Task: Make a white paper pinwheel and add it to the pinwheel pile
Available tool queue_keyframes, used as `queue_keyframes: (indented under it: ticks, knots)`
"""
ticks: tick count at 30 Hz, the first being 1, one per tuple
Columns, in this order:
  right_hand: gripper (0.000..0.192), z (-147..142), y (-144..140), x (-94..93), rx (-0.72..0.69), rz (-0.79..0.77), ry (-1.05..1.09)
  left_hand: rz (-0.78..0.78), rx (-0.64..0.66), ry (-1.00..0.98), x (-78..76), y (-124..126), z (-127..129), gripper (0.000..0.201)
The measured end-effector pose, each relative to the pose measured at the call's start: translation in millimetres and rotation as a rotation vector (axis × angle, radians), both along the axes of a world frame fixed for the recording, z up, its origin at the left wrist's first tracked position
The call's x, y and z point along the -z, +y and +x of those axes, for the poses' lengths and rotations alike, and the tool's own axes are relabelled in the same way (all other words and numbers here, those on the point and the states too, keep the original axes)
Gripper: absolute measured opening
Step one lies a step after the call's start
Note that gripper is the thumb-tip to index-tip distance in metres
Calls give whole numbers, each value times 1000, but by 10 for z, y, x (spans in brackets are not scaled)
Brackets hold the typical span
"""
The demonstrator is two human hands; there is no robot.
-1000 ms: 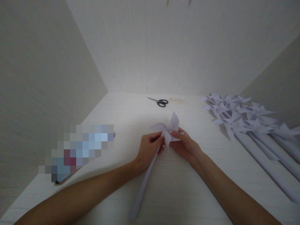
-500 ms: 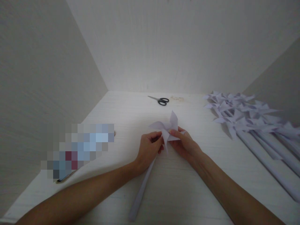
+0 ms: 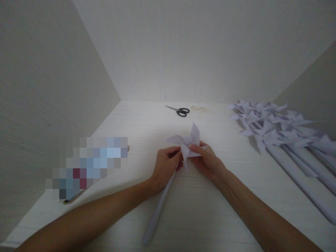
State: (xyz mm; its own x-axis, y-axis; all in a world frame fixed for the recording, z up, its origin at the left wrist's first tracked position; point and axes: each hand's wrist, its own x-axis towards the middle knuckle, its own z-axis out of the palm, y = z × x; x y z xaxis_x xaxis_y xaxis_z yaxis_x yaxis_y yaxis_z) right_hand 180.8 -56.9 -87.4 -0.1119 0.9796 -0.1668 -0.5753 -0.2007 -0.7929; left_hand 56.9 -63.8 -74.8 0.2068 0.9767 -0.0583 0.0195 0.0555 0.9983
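A white paper pinwheel (image 3: 187, 140) on a rolled paper stick (image 3: 159, 213) is held over the middle of the table. My left hand (image 3: 166, 164) is closed around the top of the stick, just below and left of the blades; its grip is partly hidden. With thumb on top and fingers behind, my right hand (image 3: 207, 159) pinches the pinwheel near its centre and right-hand blade. The stick slants down toward me, its wide lower end near the front of the table.
Scissors (image 3: 181, 111) with black handles lie at the back of the white table (image 3: 141, 119). Several finished-looking paper pinwheels (image 3: 265, 134) with sticks are piled at the right. A pixelated object (image 3: 99, 161) lies at the left. Walls (image 3: 183, 52) stand behind and on both sides.
Both hands keep their hold on the pinwheel in nearly the same place. The lower end of the stick has shifted very slightly left and up.
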Motion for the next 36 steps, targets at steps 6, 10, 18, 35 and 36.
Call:
queue_keyframes:
  ticks: [6, 10, 18, 35, 36]
  knots:
    - [17, -4, -1, -8, 10, -4, -5, 0, 8, 1, 5, 8, 4, 21]
    - [16, 6, 26, 16, 21, 1, -5, 15, 20, -9, 32, 28, 8, 21]
    - [21, 31, 46, 13, -29, 59, 43, 3, 13, -51, 47, 58, 25, 23]
    - [32, -26, -41, -2, -24, 80, -142, 127, -191, -120, 110, 246, -45, 22]
    - [30, -69, -71, -6, -17, 107, -273, 140, -222, -127, 113, 268, -56, 21]
